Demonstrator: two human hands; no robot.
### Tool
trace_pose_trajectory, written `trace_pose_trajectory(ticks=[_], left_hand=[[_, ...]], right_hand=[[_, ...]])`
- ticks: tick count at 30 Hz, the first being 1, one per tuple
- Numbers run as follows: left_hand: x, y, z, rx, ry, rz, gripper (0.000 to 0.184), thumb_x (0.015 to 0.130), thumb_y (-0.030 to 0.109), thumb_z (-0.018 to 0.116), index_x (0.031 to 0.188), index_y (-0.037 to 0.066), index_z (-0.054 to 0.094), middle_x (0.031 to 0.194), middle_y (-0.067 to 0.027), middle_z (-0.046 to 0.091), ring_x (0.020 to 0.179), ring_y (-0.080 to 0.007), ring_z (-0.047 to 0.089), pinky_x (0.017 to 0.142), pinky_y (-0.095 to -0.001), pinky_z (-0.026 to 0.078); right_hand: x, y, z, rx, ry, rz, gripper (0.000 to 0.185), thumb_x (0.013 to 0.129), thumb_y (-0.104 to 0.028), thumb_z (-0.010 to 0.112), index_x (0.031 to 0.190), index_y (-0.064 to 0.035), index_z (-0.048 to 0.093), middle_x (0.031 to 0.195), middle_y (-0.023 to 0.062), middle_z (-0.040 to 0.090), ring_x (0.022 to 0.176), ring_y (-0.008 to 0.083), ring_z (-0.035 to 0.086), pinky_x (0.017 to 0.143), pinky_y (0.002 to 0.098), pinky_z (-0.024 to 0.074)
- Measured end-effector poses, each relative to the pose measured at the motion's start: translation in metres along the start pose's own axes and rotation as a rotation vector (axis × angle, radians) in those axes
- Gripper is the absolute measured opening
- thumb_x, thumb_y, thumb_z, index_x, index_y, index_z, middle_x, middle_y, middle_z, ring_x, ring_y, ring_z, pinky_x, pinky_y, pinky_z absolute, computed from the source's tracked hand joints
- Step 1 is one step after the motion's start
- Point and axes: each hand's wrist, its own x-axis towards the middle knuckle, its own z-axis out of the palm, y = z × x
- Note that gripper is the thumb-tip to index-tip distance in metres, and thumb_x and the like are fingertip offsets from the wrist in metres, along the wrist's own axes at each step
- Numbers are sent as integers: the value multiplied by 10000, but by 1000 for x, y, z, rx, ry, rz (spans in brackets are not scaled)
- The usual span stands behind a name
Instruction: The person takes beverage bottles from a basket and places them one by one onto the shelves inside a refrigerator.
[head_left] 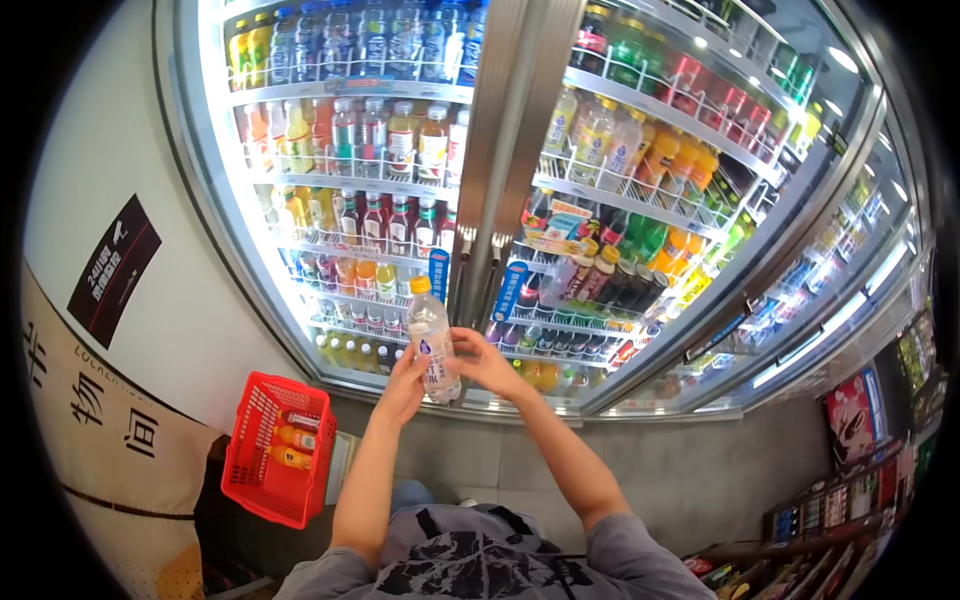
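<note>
- Between the two hands: clear bottle (pixel 432 348), nearly upright, yellow cap (pixel 420 285) uppermost.
- Left hand (pixel 404 385): fingers curled in, holding bottle's lower left side.
- Right hand (pixel 484 360): loosely curled, holding bottle's right side; fingertips partly hidden.
- Just beyond hands: two blue tags (pixel 511 290) by metal door frames (pixel 505 110), stocked drink shelves (pixel 355 184) either side.
- Left of hands, lower: red basket (pixel 268 498); contents small in view, apparently three drinks (pixel 294 437).

The bottle cap (pixel 420 285) is yellow, the basket (pixel 268 492) red, sleeves (pixel 632 556) grey.
</note>
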Motion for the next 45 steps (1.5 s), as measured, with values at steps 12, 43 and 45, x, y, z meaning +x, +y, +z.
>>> trace_pose_trajectory(ticks=[12,43,45], left_hand=[[41,33,20,64,-97,-50,647,944,239,652,1486,88,334,1395,-20,500,1284,-181,475,1083,-368,367],[-31,60,-58,-18,-124,-155,631,951,183,634,1492,67,330,1432,-31,471,1327,-165,433,1112,-336,322],[-33,60,-49,-21,-114,-160,632,951,181,634,1493,66,330,1439,-31,466,1331,-164,427,1116,-336,315]], right_hand=[[112,-3,-79,-6,753,4,617,979,-533,490,1018,57,663,902,157,678,866,254,650,800,351,487],[129,-20,-32,105,963,89,458,950,-399,477,576,-151,389,483,-24,353,422,123,362,450,288,293],[111,-18,-27,80,937,65,455,951,-400,478,583,-142,407,487,-20,354,428,124,371,452,294,304]])
